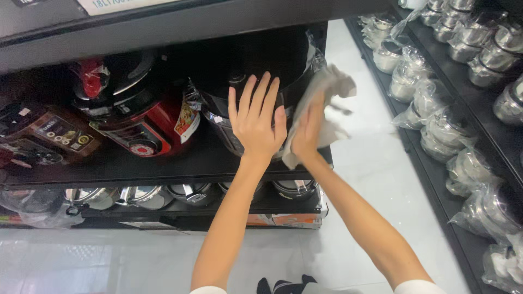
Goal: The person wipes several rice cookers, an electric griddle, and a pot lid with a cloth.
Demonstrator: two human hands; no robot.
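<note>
The left hand (256, 121) lies flat, fingers spread, against the black cooker (248, 71) on the dark shelf (163, 166). Just right of it, the right hand (308, 128) presses a grey cloth (329, 92) to the cooker's side, both arms outstretched.

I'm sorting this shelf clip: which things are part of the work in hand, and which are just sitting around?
In hand:
left hand flat on the black cooker
right hand pressing a grey cloth to it

Just there:
red cooker
steel pots in plastic bags
pots on the lower shelf
</note>
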